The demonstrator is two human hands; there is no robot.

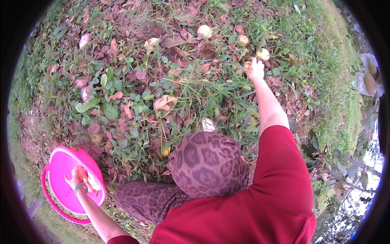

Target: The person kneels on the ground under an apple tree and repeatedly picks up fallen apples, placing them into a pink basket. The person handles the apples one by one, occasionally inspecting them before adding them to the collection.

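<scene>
My right hand (pixel 256 70) reaches down to the ground with its fingers closed around a yellowish apple (pixel 247 65). Just beyond the fingertips lies a pale yellow apple (pixel 263 54). A red and yellow apple (pixel 242 40) and a larger pale one (pixel 204 31) rest farther off among the leaves. At the lower left, my left hand (pixel 74 180), with a band at the wrist, is inside a bright pink bucket (pixel 58 161). Pale fruit (pixel 93 182) sits in the bucket against that hand. Whether the fingers grip a piece is hard to make out.
Grass, weeds and dry brown leaves (pixel 165 102) cover the ground. More fallen fruit (pixel 86 94) lies at the left, and a yellow-orange one (pixel 165 149) by my knee (pixel 210 161). Leafy branches (pixel 344 170) and fruit in clear plastic bags (pixel 369 77) hang at the right.
</scene>
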